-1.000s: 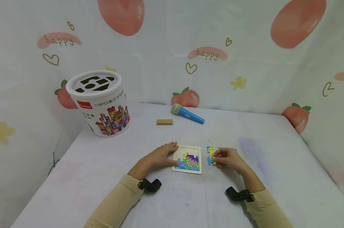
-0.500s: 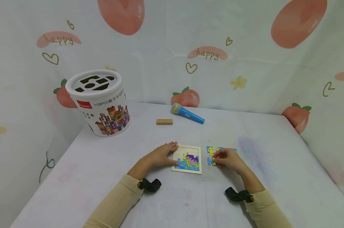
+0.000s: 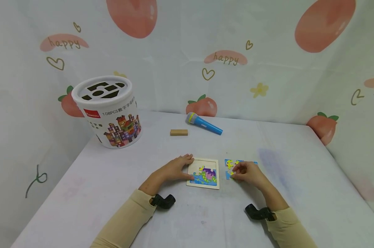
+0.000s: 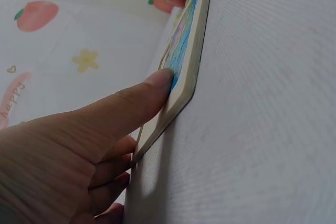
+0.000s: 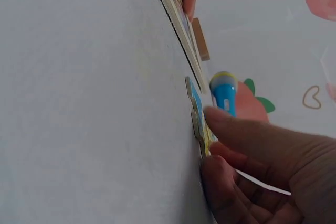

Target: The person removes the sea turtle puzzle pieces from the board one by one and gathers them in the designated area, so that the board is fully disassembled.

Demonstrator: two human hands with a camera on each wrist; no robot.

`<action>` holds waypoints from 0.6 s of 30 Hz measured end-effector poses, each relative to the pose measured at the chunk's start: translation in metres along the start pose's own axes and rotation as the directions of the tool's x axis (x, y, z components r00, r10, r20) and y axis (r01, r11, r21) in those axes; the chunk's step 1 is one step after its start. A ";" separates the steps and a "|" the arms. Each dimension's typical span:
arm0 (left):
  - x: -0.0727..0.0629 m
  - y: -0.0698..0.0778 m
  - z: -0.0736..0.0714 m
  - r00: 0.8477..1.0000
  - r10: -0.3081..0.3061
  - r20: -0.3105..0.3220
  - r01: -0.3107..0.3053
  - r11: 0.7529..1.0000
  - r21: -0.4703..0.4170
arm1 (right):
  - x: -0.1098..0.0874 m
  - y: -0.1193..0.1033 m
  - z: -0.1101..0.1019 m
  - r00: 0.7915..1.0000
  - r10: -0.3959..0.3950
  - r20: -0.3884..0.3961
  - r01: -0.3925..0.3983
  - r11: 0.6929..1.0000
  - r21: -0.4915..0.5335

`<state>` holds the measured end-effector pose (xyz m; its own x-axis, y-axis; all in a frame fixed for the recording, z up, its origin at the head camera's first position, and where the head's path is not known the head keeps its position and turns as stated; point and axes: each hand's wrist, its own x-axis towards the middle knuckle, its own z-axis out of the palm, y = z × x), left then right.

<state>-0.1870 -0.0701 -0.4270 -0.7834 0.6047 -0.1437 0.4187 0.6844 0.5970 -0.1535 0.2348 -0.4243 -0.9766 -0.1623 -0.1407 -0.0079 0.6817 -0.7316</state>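
Note:
A small square wooden puzzle board (image 3: 202,163) lies flat, with blue, green, pink and purple pieces filling its lower right part. My left hand (image 3: 176,168) rests at its left side. In the left wrist view its thumb (image 4: 158,81) presses the board's face, while the other fingers lie along the edge. Loose puzzle pieces (image 3: 228,164), blue and yellow, lie just right of the board. Over them, my right hand (image 3: 247,172) pinches a puzzle piece (image 5: 205,144) between thumb and curled index finger. The hand hides part of the loose pieces.
Behind the board lie a tan wooden block (image 3: 179,132) and a blue toy microphone (image 3: 204,123). A large white lidded bucket (image 3: 107,113) stands at the back left. A fruit-patterned curtain (image 3: 174,69) hangs behind the white tabletop (image 3: 205,220).
My right thumb has shifted slightly toward the near side of the loose pieces. My left hand and the board stay where they were.

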 end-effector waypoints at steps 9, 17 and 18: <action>0.000 0.001 0.000 1.000 0.001 0.003 -0.001 1.000 -0.004 | -0.003 0.001 -0.003 0.996 -0.076 0.051 0.077 0.997 -0.010; -0.001 0.002 0.000 1.000 0.003 0.001 -0.003 1.000 -0.011 | -0.004 0.001 -0.005 0.993 -0.098 0.064 0.099 0.995 -0.011; -0.001 0.002 0.000 1.000 0.002 0.001 -0.002 1.000 -0.009 | -0.004 0.001 -0.005 0.992 -0.105 0.067 0.106 0.994 -0.013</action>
<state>-0.1852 -0.0693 -0.4253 -0.7824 0.6061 -0.1430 0.4157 0.6794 0.6046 -0.1507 0.2396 -0.4214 -0.9540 -0.2799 -0.1076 -0.1137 0.6696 -0.7340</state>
